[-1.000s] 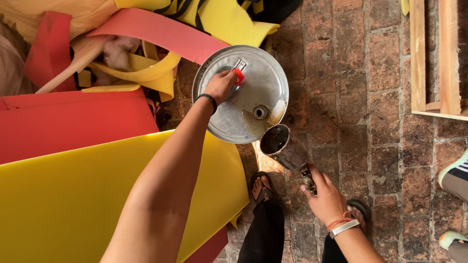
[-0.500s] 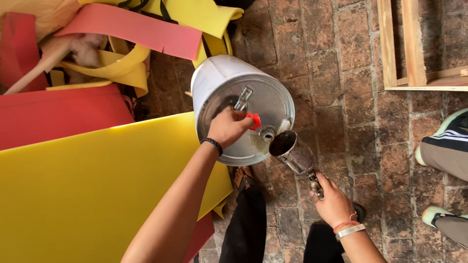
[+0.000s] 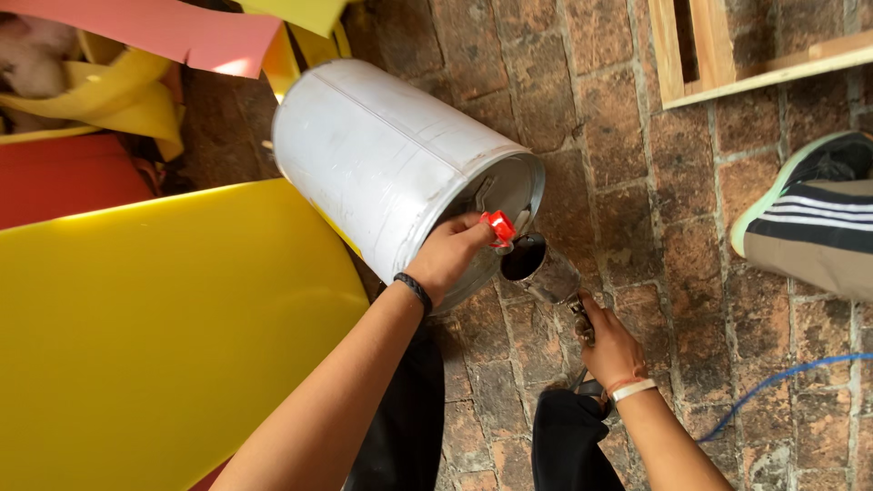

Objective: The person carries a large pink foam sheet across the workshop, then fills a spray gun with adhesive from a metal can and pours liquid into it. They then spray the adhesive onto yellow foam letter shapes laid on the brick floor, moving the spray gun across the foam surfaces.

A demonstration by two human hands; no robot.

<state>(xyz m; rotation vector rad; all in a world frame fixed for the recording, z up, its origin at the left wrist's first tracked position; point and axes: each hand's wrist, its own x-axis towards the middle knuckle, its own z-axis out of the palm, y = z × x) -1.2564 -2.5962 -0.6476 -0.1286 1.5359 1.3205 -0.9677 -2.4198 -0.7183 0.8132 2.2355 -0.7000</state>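
White metal drum point(image 3: 400, 164) is tipped far over above the brick floor point(image 3: 582, 82), gripped at its top rim by the left hand point(image 3: 450, 259), fingers clenched next to the red cap point(image 3: 498, 227). Small metal cup point(image 3: 536, 268) is held just under the spout by the right hand point(image 3: 607, 345), closed on its handle. Risks, judged: liquid surging w/ the steep tilt and overshooting the narrow cup; drum slipping from a one-hand hold; splash onto the yellow foam sheet point(image 3: 173, 336) at left.

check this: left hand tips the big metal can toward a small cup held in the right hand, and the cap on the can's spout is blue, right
Not quite: the cap is red, not blue, as the head view shows. The rest holds: the left hand tips the big metal can toward the small cup held in the right hand.
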